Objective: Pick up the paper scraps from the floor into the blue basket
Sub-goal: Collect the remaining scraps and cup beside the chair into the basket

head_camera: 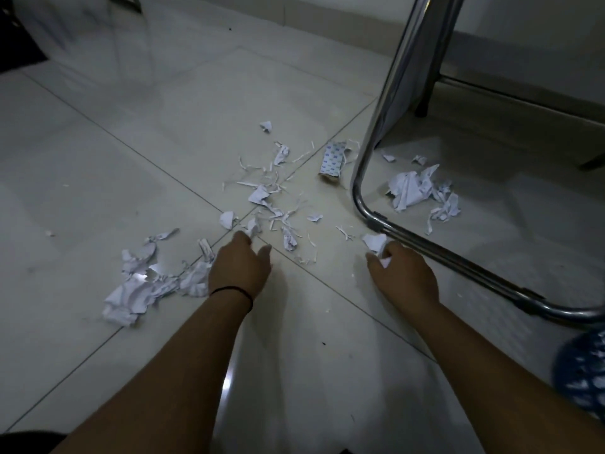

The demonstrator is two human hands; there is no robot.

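White paper scraps lie scattered on the tiled floor: thin strips in the middle [275, 191], a crumpled heap at the left [140, 286], and a bigger crumpled wad [412, 188] under the chair frame. My left hand [240, 267] reaches down to a small scrap [252, 227] at its fingertips; whether it grips the scrap is hidden. My right hand [404, 276] is curled round white paper [385, 262], right beside another scrap [375, 242]. The blue basket [582, 371] shows at the right edge, low in view.
A chrome tubular chair frame [363, 178] stands at the right, its floor rail [465, 267] running just beyond my right hand. A printed paper sleeve [332, 160] lies by the frame. A wall skirting runs along the far side, and dark objects sit far left.
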